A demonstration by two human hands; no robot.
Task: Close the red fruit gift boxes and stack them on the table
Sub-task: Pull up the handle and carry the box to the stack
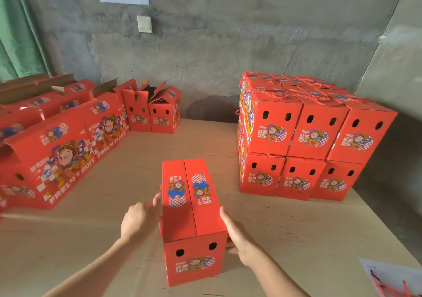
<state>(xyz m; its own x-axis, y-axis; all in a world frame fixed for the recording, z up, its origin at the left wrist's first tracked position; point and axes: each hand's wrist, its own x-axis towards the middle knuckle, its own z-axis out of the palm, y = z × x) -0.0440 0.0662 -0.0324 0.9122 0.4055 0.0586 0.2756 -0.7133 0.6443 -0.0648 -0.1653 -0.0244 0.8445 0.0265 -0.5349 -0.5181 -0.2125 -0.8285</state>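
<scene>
A red fruit gift box (191, 219) stands on the table (296, 228) just in front of me, its two top flaps folded down and meeting along the middle. My left hand (140, 219) lies against the box's left side with fingers extended. On the opposite side, my right hand (237, 232) presses flat against the box. At the right, a stack of closed red boxes (303, 137) stands two layers high, with red cord handles on top.
Several open red boxes (150, 109) stand at the back left, and long ones (66, 148) run along the left edge. A white sheet with red cords (388, 280) lies at the front right corner. A concrete wall (217, 45) rises behind the table.
</scene>
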